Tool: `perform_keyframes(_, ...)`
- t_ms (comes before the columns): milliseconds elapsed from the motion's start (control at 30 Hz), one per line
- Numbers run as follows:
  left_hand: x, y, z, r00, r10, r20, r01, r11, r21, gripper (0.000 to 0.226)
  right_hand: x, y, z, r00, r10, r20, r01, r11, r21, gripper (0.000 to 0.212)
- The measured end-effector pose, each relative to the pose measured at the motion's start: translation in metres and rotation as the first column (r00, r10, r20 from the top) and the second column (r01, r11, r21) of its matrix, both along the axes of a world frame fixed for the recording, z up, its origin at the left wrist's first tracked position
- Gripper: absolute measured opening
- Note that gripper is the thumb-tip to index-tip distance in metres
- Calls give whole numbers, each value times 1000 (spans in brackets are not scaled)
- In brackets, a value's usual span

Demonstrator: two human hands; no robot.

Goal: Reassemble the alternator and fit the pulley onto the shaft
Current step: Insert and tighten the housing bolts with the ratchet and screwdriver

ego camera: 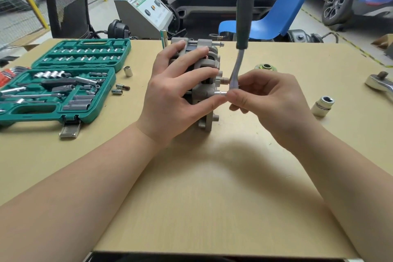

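Note:
The grey alternator (207, 64) stands on edge in the middle of the table. My left hand (176, 91) grips its body from the left, fingers spread over the housing. My right hand (265, 95) pinches the head of a small ratchet (239, 57) at the alternator's right face. The ratchet's dark handle points straight up, and its socket sits on a bolt there. The pulley (265, 67) lies flat on the table just behind my right hand.
An open green socket set (63, 83) fills the left of the table, with loose sockets (128, 71) beside it. A large socket (322, 105) and a big ratchet (380, 84) lie at the right. A blue chair (282, 6) stands behind the table.

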State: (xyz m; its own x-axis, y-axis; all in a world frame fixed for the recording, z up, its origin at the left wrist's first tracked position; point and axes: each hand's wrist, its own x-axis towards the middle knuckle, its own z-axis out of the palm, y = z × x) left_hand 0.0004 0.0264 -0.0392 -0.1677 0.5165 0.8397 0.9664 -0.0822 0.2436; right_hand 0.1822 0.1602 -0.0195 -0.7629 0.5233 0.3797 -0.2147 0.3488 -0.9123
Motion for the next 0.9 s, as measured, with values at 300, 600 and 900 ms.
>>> perform_keyframes(300, 0, 0, 1, 1000, 3, 7, -3, 1000, 2, 46, -2, 1, 1, 996, -53, 72, 52, 999, 15, 14)
perform_keyframes(600, 0, -1, -1, 1000, -12, 6, 12, 1000, -6, 41, 2, -6, 1, 997, 10, -75, -3, 996, 89, 23)
perform_keyframes(900, -2, 0, 0, 1000, 4, -19, -4, 1000, -14, 45, -1, -4, -2, 998, -13, -54, 18, 995, 98, 12)
